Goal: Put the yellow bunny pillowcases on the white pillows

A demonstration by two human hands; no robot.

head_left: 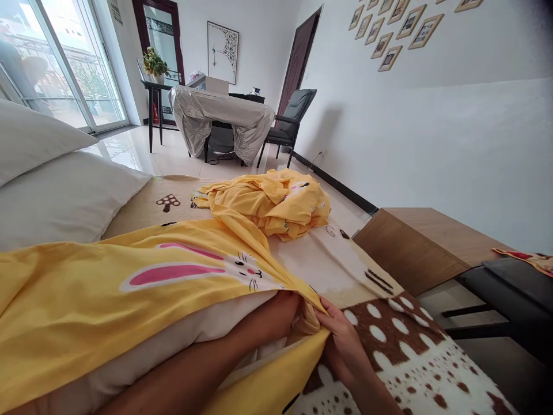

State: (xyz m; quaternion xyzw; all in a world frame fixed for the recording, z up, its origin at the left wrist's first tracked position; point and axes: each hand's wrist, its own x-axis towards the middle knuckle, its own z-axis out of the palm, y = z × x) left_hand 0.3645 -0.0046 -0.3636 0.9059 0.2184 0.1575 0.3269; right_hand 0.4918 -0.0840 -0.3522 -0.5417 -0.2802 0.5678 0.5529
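Note:
A yellow duvet cover [86, 288] printed with a white, pink-eared rabbit lies across the bed, its opening facing me. White quilt filling [216, 317] shows inside that opening. My left hand [283, 311] reaches into the opening along the filling; cloth hides its fingers, so its grip does not show. At the right-hand corner, my right hand [343, 334] is closed on the edge of the cover, thumb and fingers pinching the fabric. Beyond both hands sits a crumpled heap of matching yellow fabric [268, 199].
White pillows [64, 196] lie at the left. Under everything spreads a brown, white and beige patterned blanket [389, 334]. Off the bed's right side stand a brown box-like piece [415, 248] and a black seat [514, 288]. Farther back are a covered table [224, 109] and an office chair [289, 121].

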